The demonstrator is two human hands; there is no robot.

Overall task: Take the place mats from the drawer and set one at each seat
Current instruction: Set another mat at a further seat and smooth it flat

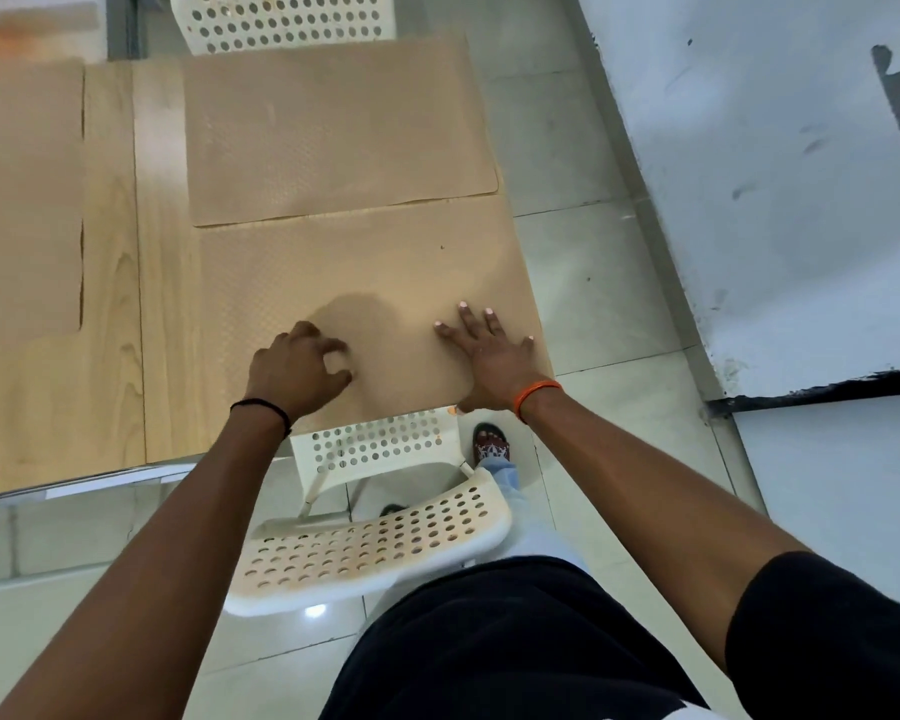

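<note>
R hand (481,350) flat on near mat (365,272); L hand (294,368) curled above it, grip seemingly empty.

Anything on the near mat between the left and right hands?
Nothing in the head view. Between the left hand and the right hand lies only bare surface of the near mat, with a soft shadow on it.

Dining area, wooden table (110,283), perforated chairs (375,553)
</note>
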